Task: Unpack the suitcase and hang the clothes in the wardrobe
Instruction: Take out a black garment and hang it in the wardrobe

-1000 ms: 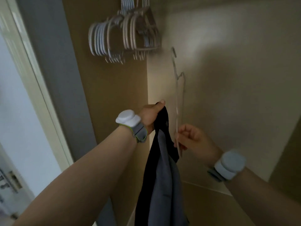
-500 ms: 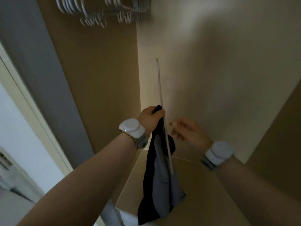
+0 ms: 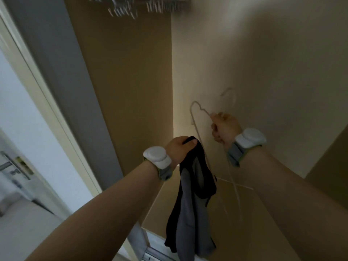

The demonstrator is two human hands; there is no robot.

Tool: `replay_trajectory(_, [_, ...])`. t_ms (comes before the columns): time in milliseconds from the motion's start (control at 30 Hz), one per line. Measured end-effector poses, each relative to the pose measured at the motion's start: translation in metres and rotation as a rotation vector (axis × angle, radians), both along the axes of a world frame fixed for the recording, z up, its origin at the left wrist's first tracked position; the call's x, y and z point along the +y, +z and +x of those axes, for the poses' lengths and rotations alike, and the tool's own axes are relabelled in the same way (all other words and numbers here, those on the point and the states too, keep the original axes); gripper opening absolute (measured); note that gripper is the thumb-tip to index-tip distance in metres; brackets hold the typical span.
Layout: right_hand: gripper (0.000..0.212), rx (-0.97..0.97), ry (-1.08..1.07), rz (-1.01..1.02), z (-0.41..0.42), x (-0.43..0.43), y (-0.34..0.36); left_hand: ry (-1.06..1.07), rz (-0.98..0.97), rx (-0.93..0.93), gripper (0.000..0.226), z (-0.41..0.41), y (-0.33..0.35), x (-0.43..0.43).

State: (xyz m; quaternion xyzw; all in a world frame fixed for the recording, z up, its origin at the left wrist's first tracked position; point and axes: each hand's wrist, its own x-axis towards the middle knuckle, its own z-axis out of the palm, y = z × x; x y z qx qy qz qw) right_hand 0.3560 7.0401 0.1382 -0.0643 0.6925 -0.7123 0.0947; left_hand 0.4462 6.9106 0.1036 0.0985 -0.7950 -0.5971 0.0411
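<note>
Wardrobe (image 3: 131, 72): L-hand (image 3: 178, 149) garment (image 3: 188, 204), R-hand (image 3: 224, 129) hanger (image 3: 195, 127).

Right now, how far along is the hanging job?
Done: a thin hanger is gripped in the right hand. In hand: the left hand grips a black-and-grey garment, not yet on it. Left: thread it on and hook it beside the empty hangers above.

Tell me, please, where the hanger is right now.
In the head view, the hanger is right of centre in the right hand, beside the dark garment held by the left hand.
</note>
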Motion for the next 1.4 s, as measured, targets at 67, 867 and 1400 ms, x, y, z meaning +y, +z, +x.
replay_trajectory(67, [0.019, 0.061, 0.066, 0.061, 0.008, 0.014, -0.001, 0.067, -0.101, -0.018, 0.036, 0.000, 0.004, -0.019])
replay_trajectory(867, [0.016, 0.352, 0.145, 0.423, 0.019, 0.070, -0.004, 0.186, -0.790, 0.098, 0.026, -0.020, 0.042, -0.062])
replay_trajectory(1400, [0.021, 0.359, 0.109, 0.276, 0.032, 0.032, 0.007, 0.216, -0.946, 0.344, 0.033, 0.003, 0.049, -0.042])
